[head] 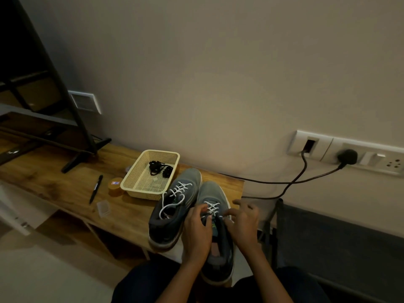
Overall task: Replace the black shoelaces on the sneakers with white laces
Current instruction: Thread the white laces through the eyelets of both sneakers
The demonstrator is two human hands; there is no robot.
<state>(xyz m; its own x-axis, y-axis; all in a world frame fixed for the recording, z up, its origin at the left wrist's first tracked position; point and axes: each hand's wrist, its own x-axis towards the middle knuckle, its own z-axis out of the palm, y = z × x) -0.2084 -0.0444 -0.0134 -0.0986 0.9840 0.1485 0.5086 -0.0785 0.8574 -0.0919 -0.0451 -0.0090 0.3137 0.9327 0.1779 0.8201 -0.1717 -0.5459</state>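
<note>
White lace (212, 207) on right sneaker (215, 217), pinched between left hand (197, 228) and right hand (243, 217).

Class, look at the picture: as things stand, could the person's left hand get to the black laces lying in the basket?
Probably yes. The basket is open-topped and the black laces lie uncovered in it. The left sneaker stands between it and the left hand, which would have to let go of the white lace and pass over it.

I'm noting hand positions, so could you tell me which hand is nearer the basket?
Left. The left hand sits on the near sneaker's basket side; the right hand is across that shoe, farther from the basket.
</note>
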